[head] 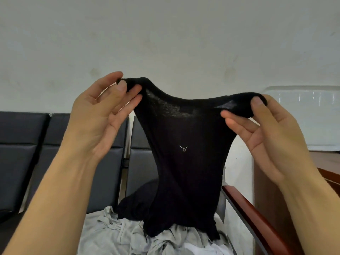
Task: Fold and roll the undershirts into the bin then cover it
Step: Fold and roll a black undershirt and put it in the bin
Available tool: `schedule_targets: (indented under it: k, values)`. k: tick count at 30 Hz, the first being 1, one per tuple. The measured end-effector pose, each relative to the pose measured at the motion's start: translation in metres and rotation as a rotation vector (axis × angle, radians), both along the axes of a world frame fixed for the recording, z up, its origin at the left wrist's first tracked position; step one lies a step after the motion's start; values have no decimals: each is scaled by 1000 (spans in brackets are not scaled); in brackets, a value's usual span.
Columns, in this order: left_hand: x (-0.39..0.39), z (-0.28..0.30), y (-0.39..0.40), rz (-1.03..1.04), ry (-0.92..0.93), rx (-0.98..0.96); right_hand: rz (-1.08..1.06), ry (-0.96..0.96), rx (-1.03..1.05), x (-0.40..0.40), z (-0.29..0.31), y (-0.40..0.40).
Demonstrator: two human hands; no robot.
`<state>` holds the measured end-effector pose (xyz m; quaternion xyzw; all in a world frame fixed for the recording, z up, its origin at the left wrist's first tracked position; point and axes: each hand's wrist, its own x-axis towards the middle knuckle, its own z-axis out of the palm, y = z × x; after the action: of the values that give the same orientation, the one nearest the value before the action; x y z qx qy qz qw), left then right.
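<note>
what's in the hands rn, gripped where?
A black undershirt, held up: left hand and right hand each pinch one top corner.

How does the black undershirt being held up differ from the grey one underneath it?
The black undershirt hangs stretched in the air, pinched at its top corners by the left hand and right hand; the grey undershirt lies crumpled on the seat, unheld. The black one is dark and thin enough to show light; the grey one is pale. Both are unfolded.
</note>
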<state>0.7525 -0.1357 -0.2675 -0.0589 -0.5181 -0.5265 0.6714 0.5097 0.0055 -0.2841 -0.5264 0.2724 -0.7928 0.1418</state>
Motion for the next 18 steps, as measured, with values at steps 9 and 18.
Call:
schedule_targets:
  k: [9,18]
  values:
    - [34,25,49,58,98,-143,-38,82,-151,37,33,37]
    - [38,27,51,144,58,-110,-301,112,-122,42,33,45]
